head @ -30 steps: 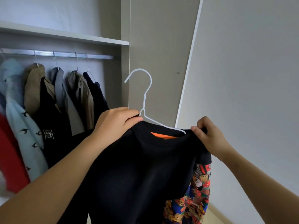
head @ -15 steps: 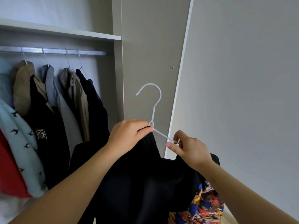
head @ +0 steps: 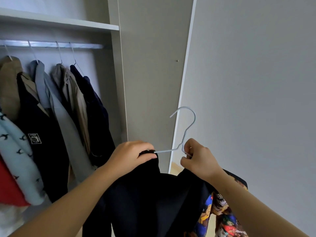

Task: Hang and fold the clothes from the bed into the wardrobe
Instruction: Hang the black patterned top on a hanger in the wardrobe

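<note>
Black, with a bright cartoon-print sleeve (head: 227,219), the top (head: 153,202) hung low at centre in front of the person. It draped from a white wire hanger (head: 165,150) whose hook pointed up beside the wardrobe's side panel (head: 153,65). To the left, jackets (head: 71,103) hung close together on the rail (head: 85,46) under a shelf (head: 68,24). The left hand (head: 131,156) pinched fabric over the hanger's arm, and the right hand (head: 200,159) gripped the wire below the neck.
</note>
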A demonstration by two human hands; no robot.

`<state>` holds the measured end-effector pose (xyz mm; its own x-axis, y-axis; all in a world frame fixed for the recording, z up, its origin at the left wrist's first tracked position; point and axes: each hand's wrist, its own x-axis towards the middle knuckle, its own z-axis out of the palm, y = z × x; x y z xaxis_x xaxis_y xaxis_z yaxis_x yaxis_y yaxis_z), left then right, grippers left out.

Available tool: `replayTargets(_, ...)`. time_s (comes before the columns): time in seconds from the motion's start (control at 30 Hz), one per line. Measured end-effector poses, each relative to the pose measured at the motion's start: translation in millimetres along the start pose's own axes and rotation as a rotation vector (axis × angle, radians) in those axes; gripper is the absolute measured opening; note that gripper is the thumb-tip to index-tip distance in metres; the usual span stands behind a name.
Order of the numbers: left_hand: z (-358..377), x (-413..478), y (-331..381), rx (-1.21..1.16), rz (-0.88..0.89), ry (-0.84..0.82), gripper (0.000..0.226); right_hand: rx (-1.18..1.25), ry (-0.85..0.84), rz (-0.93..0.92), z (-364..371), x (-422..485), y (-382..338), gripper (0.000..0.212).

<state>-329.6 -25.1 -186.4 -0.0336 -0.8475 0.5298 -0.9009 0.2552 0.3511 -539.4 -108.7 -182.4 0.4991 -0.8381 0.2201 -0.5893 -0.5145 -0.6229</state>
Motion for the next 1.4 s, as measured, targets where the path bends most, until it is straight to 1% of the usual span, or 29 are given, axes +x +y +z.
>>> replayTargets(0.13,3,-10,-8,0.152,0.057,-0.029,0.048,0.039,0.009,0.030,5,-6,7,0.030)
replayTargets(0.2,-1,-14,-17,0.202,0.003,-0.069,0.052,0.103,0.046,0.071,3,-7,13,0.030)
replayTargets(0.23,-4,-16,-23,0.200,-0.048,-0.096,0.050,0.125,0.064,0.093,2,-8,16,0.029)
replayTargets(0.33,-5,-19,-29,0.165,-0.144,-0.168,0.031,0.148,0.087,0.117,3,-10,20,0.029)
replayTargets(0.4,2,-15,-17,0.159,-0.140,-0.230,0.028,0.153,0.077,0.104,11,-10,17,0.030)
replayTargets(0.5,13,-11,2,0.181,-0.077,-0.324,0.030,0.142,0.039,0.052,20,-8,11,0.029)
replayTargets(0.57,14,-8,4,0.200,-0.069,-0.300,0.032,0.160,0.046,0.026,21,-5,8,0.027)
replayTargets(0.63,10,-8,1,0.186,-0.100,-0.227,0.033,0.189,0.064,-0.017,19,-3,5,0.028)
replayTargets(0.67,8,-8,-1,0.177,-0.125,-0.175,0.032,0.161,0.057,-0.054,17,-2,4,0.029)
replayTargets(0.7,5,-9,-3,0.170,-0.152,-0.120,0.032,0.108,0.031,-0.091,12,-1,5,0.030)
replayTargets(0.77,-2,-8,-10,0.155,-0.200,-0.044,0.032,-0.082,-0.066,-0.125,2,1,13,0.024)
replayTargets(0.83,-9,-9,-18,0.153,-0.228,-0.010,0.033,-0.282,-0.144,-0.099,-8,0,29,0.030)
replayTargets(0.87,-12,-10,-22,0.163,-0.240,0.006,0.032,-0.322,-0.157,-0.070,-14,-2,37,0.030)
replayTargets(1.0,-21,-15,-30,0.187,-0.259,0.049,0.027,-0.276,-0.126,-0.017,-14,-7,55,0.025)
replayTargets(1.13,-18,-5,-18,0.098,-0.213,-0.012,0.023,-0.135,-0.099,-0.038,7,-9,50,0.023)
replayTargets(1.2,-16,-3,-16,0.022,-0.270,-0.016,0.021,-0.083,-0.094,-0.052,15,-10,47,0.023)
replayTargets(1.27,-14,-5,-17,-0.063,-0.327,0.024,0.019,-0.054,-0.029,-0.017,20,-10,47,0.024)
replayTargets(1.33,-14,-4,-19,-0.113,-0.348,0.065,0.022,-0.073,0.018,0.054,22,-8,50,0.031)
replayTargets(1.4,-17,-1,-19,-0.149,-0.352,0.071,0.027,-0.115,-0.017,0.168,23,-5,55,0.046)
